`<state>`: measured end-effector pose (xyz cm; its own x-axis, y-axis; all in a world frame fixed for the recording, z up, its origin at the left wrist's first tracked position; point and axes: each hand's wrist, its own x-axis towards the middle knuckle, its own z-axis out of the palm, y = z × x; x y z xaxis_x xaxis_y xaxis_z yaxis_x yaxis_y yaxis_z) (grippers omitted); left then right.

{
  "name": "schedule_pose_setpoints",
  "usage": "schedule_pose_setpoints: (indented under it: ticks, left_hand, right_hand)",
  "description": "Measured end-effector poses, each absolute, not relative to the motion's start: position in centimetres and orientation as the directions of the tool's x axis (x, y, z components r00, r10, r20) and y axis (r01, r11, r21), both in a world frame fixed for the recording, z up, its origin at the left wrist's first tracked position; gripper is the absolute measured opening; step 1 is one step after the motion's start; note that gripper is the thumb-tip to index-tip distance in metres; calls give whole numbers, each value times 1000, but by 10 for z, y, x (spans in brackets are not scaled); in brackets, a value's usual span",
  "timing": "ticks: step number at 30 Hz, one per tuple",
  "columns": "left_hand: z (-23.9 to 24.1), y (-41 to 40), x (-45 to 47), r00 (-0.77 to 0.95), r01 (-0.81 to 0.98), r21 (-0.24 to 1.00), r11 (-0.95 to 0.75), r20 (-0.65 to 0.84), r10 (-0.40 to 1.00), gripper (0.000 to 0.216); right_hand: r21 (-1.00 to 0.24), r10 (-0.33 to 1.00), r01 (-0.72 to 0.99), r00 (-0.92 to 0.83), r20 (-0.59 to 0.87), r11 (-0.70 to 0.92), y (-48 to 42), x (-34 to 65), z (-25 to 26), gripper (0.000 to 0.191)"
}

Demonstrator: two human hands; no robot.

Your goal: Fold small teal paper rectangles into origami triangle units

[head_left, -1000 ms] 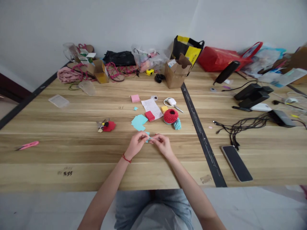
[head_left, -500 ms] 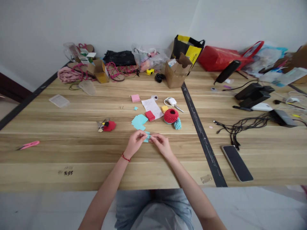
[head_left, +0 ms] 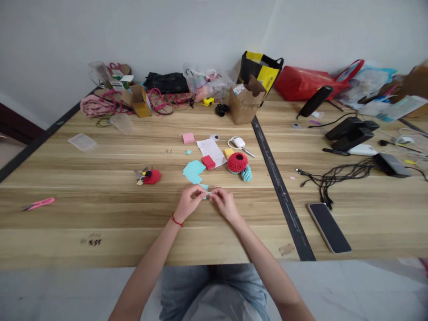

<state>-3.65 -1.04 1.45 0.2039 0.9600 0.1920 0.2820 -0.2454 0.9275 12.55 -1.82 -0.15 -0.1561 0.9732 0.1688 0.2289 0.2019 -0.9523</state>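
Note:
Between my fingertips is a small light blue piece of paper (head_left: pixel 209 193), mostly covered by the fingers. My left hand (head_left: pixel 187 203), with a red string bracelet at its wrist, pinches one end. At the other end, my right hand (head_left: pixel 226 204) has thumb and fingers closed on it. Just behind the hands lies a blue paper square (head_left: pixel 203 186), partly hidden. Farther back is a spread of light blue paper sheets (head_left: pixel 193 171). A red pad of paper (head_left: pixel 208 162) sits on a white printed sheet (head_left: pixel 214 149), near a red folded-paper piece (head_left: pixel 237 162) and a blue one (head_left: pixel 246 173).
Around these are a yellow pad (head_left: pixel 228 153), a pink pad (head_left: pixel 187 138), scissors (head_left: pixel 248 152) and a red item with keys (head_left: pixel 152 176). Pink snips (head_left: pixel 39 203) lie far left; a phone (head_left: pixel 329 228) and black cables (head_left: pixel 331 176) lie right. A cardboard box (head_left: pixel 245 104) stands behind.
Both hands have shifted slightly, and less of the blue paper shows between the fingertips. The things on the table stay in place while the view moves a little.

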Motion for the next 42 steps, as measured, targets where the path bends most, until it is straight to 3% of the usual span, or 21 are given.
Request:
schedule_pose_setpoints:
  ticks: [5, 11, 15, 20, 42]
  left_hand:
    - [10, -8, -39, 180, 328, 914, -240, 189, 965, 19]
    - [6, -9, -40, 220, 488, 738, -466, 413, 884, 15]
    - [2, -10, -40, 302, 561, 615, -553, 471, 829, 13]
    - [2, -9, -40, 336, 571, 558, -602, 511, 792, 11]
    - [7, -7, -38, 306, 416, 720, -555, 464, 831, 10]
  right_hand:
    - [-989, 994, 108, -56, 90, 96, -16, 125, -8, 23]
    - [-978, 994, -186, -73, -83, -95, -12, 124, -10, 31]
    - [-977, 996, -200, -59, -61, -72, -11, 123, -8, 30]
    - [-984, 996, -176, -82, -25, -40, -12, 125, -5, 28]
    - [-966, 990, -238, -121, -79, -106, -11, 130, 4, 23]
